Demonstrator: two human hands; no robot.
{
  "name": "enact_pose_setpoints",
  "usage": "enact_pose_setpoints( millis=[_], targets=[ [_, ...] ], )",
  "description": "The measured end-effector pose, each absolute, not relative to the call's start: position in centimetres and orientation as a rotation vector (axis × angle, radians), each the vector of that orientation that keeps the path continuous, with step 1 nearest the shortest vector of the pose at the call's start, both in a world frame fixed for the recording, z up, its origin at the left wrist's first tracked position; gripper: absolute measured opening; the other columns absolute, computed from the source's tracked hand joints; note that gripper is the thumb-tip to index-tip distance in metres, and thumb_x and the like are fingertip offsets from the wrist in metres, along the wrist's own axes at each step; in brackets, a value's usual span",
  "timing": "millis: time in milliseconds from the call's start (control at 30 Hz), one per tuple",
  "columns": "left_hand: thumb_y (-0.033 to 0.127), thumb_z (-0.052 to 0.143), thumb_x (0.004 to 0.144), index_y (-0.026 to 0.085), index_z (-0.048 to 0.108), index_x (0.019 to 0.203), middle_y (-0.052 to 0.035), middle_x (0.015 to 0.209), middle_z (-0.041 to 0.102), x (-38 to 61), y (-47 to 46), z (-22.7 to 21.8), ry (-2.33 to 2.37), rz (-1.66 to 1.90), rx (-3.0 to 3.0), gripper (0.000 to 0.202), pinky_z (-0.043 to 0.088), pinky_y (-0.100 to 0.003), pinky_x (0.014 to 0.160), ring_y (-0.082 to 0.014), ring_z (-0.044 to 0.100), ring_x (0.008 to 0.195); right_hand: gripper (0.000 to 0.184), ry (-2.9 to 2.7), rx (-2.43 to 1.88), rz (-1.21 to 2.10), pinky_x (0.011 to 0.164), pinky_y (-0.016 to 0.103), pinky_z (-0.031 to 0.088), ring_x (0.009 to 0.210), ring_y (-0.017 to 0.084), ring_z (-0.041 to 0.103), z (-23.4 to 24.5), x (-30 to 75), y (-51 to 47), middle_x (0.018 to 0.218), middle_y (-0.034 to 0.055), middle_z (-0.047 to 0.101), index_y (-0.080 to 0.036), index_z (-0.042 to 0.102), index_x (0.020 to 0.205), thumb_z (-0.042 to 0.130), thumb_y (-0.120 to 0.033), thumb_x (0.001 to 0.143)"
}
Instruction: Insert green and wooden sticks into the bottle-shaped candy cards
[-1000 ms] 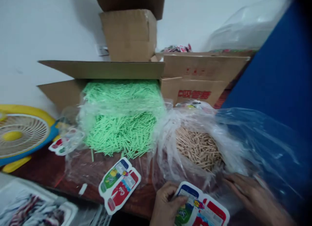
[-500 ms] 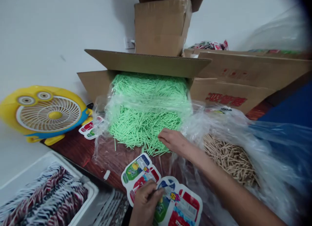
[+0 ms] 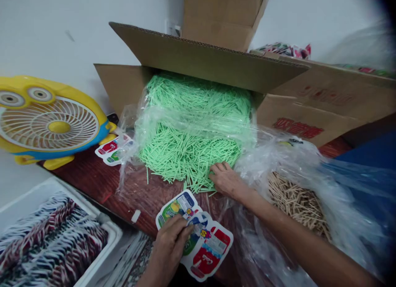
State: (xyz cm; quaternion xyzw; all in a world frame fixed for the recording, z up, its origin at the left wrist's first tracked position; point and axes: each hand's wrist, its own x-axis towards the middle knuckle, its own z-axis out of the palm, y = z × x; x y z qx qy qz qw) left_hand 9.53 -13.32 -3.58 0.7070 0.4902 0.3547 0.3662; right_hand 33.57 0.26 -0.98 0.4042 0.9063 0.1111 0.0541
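Note:
My left hand (image 3: 169, 241) grips a printed card with drink pictures (image 3: 208, 249) near the table's front edge. A second such card (image 3: 176, 206) lies partly under it. My right hand (image 3: 225, 179) reaches into the front of a heap of green sticks (image 3: 188, 136); its fingers curl down among the sticks, and what they hold is hidden. The green sticks spill out of a clear plastic bag inside an open cardboard box (image 3: 198, 60). Right of my arm lies a clear bag of tan wooden sticks (image 3: 295, 200).
A yellow and blue table fan (image 3: 46, 122) stands at the left. A white tray of striped red and white items (image 3: 46, 241) sits lower left. Another card (image 3: 109, 149) lies by the fan. More cardboard boxes (image 3: 315, 109) stand behind; blue plastic (image 3: 365, 171) is at right.
The view swung left and down. My right hand left the tan sticks, crossed to the green heap and dug its fingers in. My left hand slid its card over the other card.

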Motion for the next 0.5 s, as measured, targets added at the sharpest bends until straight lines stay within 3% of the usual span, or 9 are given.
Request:
enact_pose_setpoints(
  millis=[267,500],
  targets=[
    [0.025,0.046,0.095,0.019,0.054,0.073,-0.0006,0.072,0.057,9.7,-12.8,-5.1,1.29,0.83,1.977,0.024,0.04,-0.026,0.071,-0.0155,0.054,0.071,0.019,2.829,1.269,0.39,0.102,0.047,0.027,0.117,0.029,0.043,-3.2,34.2,0.6,0.116,0.0121,0.057,-0.017,0.064,0.094,0.045,-0.014,0.091],
    [0.028,0.046,0.095,0.018,0.053,0.072,-0.001,0.073,0.055,9.7,-12.8,-5.3,1.319,0.806,1.903,0.026,0.04,-0.026,0.072,-0.0156,0.054,0.074,0.026,2.972,1.413,0.056,0.104,0.051,0.019,0.119,0.026,0.046,-3.0,34.8,1.3,0.109,0.0117,0.063,-0.016,0.06,0.101,0.04,-0.004,0.088]
  ],
)
